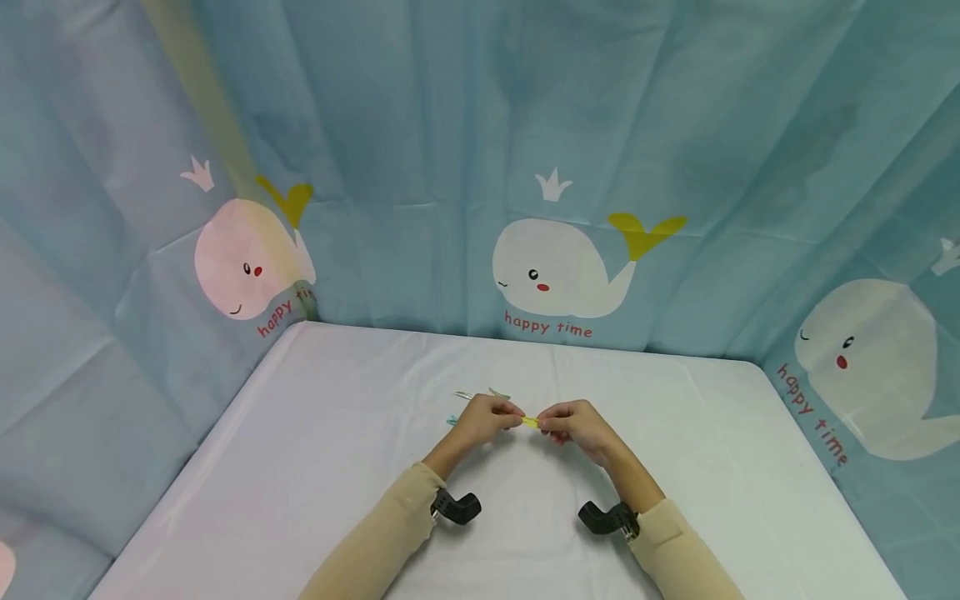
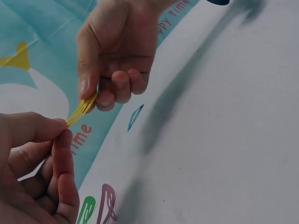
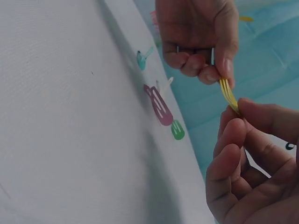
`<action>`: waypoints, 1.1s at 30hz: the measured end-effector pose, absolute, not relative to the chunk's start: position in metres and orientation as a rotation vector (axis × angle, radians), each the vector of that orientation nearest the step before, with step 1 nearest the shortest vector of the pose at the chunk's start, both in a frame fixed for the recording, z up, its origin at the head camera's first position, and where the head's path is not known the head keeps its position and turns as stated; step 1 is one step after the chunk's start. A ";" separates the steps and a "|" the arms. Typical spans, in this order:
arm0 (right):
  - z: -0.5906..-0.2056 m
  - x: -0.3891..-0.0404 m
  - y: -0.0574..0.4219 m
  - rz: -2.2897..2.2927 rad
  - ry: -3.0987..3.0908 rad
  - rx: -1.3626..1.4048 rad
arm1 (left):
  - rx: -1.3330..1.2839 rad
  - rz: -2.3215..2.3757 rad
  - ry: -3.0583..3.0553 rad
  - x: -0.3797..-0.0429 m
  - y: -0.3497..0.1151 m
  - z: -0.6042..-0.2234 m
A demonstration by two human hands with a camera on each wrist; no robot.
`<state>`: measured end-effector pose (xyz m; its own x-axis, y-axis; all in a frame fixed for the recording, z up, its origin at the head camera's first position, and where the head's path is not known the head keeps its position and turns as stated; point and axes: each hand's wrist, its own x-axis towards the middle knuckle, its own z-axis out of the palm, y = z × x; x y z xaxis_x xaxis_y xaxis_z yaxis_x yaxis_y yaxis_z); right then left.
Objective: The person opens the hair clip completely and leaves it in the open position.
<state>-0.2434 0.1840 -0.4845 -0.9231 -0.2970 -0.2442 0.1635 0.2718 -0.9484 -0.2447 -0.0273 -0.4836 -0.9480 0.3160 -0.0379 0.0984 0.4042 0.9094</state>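
A yellow snap hair clip (image 1: 530, 422) is stretched between both hands above the table. My left hand (image 1: 483, 419) pinches one end between thumb and forefinger. The other end is pinched by my right hand (image 1: 577, 425) in the same way. In the left wrist view the yellow clip (image 2: 83, 109) shows its slender parallel bars and a slight bend. Below the hands in the right wrist view lie a mauve snap clip (image 3: 161, 107) and a green snap clip (image 3: 177, 130).
A teal clip (image 3: 141, 60) and a whitish clip (image 3: 165, 85) also lie on the white-covered table (image 1: 300, 500). Blue curtains (image 1: 420, 167) printed with whales hang behind the table and at both sides.
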 end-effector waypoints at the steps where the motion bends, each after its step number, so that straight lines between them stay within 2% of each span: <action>1: -0.485 -0.242 0.184 -1.694 2.159 -0.127 | 0.354 1.579 2.446 -0.243 -0.028 -0.484; 18: -0.483 -0.236 0.179 -1.780 2.110 -0.130 | 0.342 1.649 2.421 -0.233 -0.031 -0.485; 26: -0.481 -0.231 0.178 -1.799 2.114 -0.118 | 0.213 1.742 2.198 -0.235 -0.032 -0.488; 33: -0.478 -0.228 0.177 -1.770 2.198 -0.165 | 0.202 1.790 2.163 -0.233 -0.031 -0.487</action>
<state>-0.2280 0.1770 -0.4777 -0.9443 -0.2822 -0.1691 0.1050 0.2287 -0.9678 -0.2330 -0.0309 -0.4871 -0.9371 0.3113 -0.1579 -0.0969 0.2026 0.9744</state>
